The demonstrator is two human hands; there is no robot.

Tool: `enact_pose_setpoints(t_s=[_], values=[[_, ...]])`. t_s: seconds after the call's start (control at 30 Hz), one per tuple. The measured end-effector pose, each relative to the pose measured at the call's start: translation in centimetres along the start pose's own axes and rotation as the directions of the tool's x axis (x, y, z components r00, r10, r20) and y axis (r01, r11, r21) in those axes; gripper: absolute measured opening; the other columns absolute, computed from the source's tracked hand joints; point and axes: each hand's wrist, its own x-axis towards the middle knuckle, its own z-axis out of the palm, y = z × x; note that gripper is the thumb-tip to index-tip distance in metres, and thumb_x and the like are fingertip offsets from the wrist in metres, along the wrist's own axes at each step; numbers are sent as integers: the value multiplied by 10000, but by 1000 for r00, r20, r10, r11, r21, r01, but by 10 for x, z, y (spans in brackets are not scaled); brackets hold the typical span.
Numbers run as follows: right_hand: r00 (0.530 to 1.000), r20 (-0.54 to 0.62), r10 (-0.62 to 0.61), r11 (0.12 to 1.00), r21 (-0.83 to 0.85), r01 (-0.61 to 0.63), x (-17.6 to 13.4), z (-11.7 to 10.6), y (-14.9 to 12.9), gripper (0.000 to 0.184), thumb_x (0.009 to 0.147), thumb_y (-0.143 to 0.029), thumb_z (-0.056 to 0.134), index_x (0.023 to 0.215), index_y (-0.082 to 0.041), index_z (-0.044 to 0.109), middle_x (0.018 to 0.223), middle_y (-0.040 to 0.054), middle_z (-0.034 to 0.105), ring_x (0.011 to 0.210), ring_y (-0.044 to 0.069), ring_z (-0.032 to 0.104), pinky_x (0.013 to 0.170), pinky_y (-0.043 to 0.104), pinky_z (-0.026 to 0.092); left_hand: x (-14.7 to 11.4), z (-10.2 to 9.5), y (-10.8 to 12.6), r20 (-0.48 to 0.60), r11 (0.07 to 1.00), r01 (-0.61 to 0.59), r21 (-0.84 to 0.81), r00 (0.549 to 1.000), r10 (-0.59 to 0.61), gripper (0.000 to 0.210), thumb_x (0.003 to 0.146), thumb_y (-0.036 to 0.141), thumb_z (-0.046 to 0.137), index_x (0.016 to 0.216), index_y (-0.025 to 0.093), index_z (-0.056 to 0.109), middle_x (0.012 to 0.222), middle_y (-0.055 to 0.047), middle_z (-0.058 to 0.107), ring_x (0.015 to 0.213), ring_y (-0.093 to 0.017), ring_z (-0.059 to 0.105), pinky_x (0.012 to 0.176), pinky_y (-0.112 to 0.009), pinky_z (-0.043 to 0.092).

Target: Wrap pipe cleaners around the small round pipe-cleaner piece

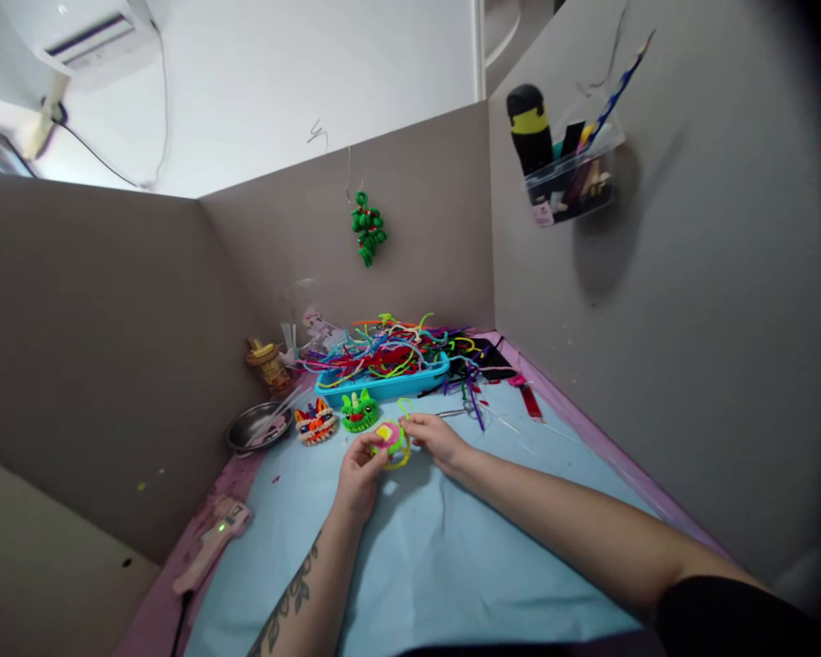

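Pink fuzzy piece sits between hands, left pinching it, right a yellow strand.

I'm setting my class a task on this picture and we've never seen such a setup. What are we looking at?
There is no machine here: a person works with two bare hands. The single picture comes from a camera worn on the head, looking forward and down.

The left hand holds a small pink, yellow and green fuzzy piece; the right hand pinches a thin yellow-green strip beside it.

On the light-blue table covering sit an orange-and-white fuzzy figure, a bright green fuzzy figure and a blue plastic tray heaped with colourful fuzzy stems. At the left lie a round metal bowl and a pale pink glue-gun-like tool.
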Motion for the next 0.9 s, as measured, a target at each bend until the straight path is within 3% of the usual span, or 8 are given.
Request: enact_pose_setpoints(t_s=[0.1,0.27,0.4,0.53,0.67,0.9], values=[[999,36,33,997,63,-36,1,0,1,276,595,-407,673,670,-144,635,666,-3,594,611,103,452,590,237,296,-1,2,3,35,999,30,-29,999,-29,332,574,254,746,851,176,581,892,-38,624,735,-147,589,660,-263,468],[990,113,81,979,180,-101,0,2,1,316,569,-378,705,779,-145,669,769,38,650,715,148,541,692,282,365,1,2,2,90,997,62,-35,994,-58,601,597,298,734,1135,233,472,1040,-71,606,830,-187,609,697,-296,478],[996,84,27,973,227,-45,2,2,3,323,560,-413,714,727,-146,642,742,37,646,710,156,556,706,291,390,7,-2,-6,-39,997,-42,70,998,45,605,619,311,719,1148,223,441,1126,-97,541,876,-193,596,722,-308,480],[1000,-27,-11,976,215,17,7,0,10,335,561,-446,708,712,-168,598,724,9,618,691,139,538,680,270,392,10,-8,-9,-205,932,-192,309,943,263,487,605,296,726,1030,198,509,1012,-69,559,852,-160,567,713,-265,454],[994,-102,-30,981,188,49,12,-2,16,338,583,-468,686,713,-182,559,723,-2,598,676,133,524,660,264,388,6,-6,-8,-125,893,-256,370,939,321,438,643,279,695,1030,193,507,760,-13,568,685,-127,549,634,-236,429],[994,-21,-106,987,115,108,10,-1,20,372,642,-512,637,818,-190,577,777,15,616,700,144,531,645,259,388,1,2,-6,-47,910,-205,360,970,237,548,645,277,686,1142,198,469,882,-57,635,644,-128,561,543,-216,398]])
